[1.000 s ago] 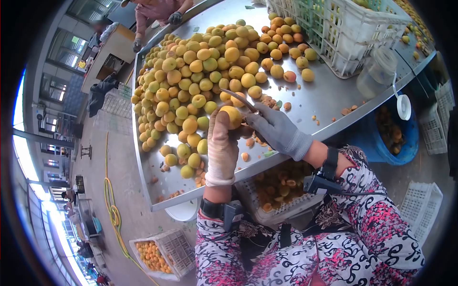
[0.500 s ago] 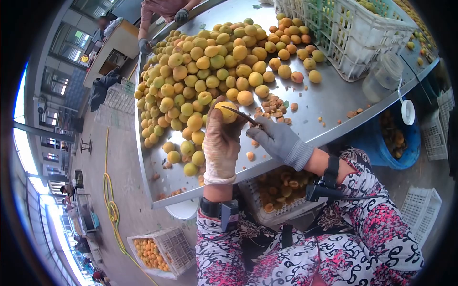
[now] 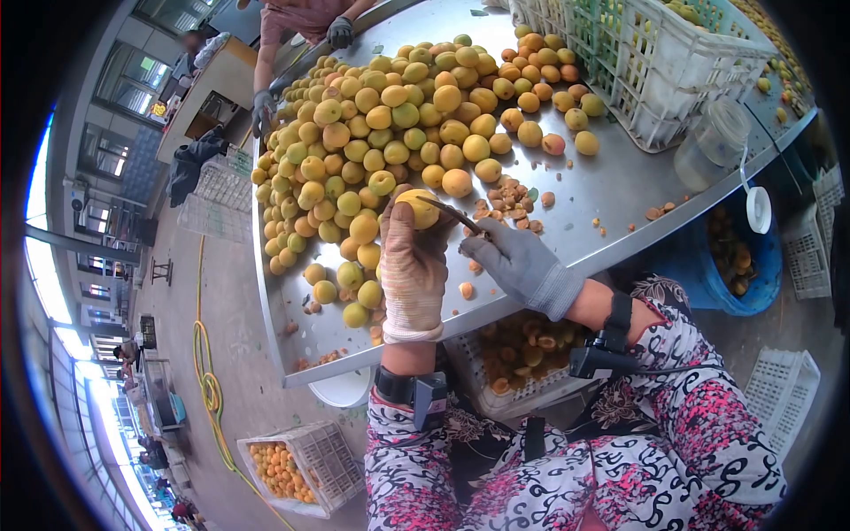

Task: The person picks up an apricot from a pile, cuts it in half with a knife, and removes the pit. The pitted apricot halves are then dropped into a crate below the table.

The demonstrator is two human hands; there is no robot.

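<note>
My left hand (image 3: 414,279), in a pale stained glove, is closed round a yellow apricot (image 3: 416,209) above the near part of the table. In a grey glove, my right hand (image 3: 522,265) grips a thin dark knife (image 3: 453,213), its blade against the apricot's upper side. The knife's handle is mostly hidden by my fingers. Behind my hands a large heap of apricots (image 3: 372,133) covers much of the metal table (image 3: 611,190). A small pile of brown pits or scraps (image 3: 509,196) lies just beyond my right hand.
A white crate (image 3: 655,71) and a clear jar (image 3: 711,146) stand on the table's right. Below the edge are a crate of cut fruit (image 3: 522,354) and a blue bucket (image 3: 753,296). A crate of apricots (image 3: 332,469) sits on the floor. Across the table works another person (image 3: 297,22).
The co-worker's gloved hand at the far left has moved down toward the heap's edge. My own hands, knife and apricot have hardly shifted.
</note>
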